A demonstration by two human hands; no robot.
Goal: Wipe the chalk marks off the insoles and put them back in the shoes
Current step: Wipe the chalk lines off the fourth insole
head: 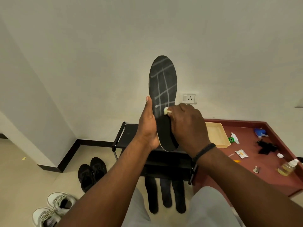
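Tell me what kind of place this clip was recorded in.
Probably a home entryway or a corner of a room. A low black shoe rack stands against a plain wall with a wall socket, and black shoes and white sneakers sit on the tiled floor.

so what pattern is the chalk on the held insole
A rough grid of crossing whitish lines on the black insole, clearest in the head view.
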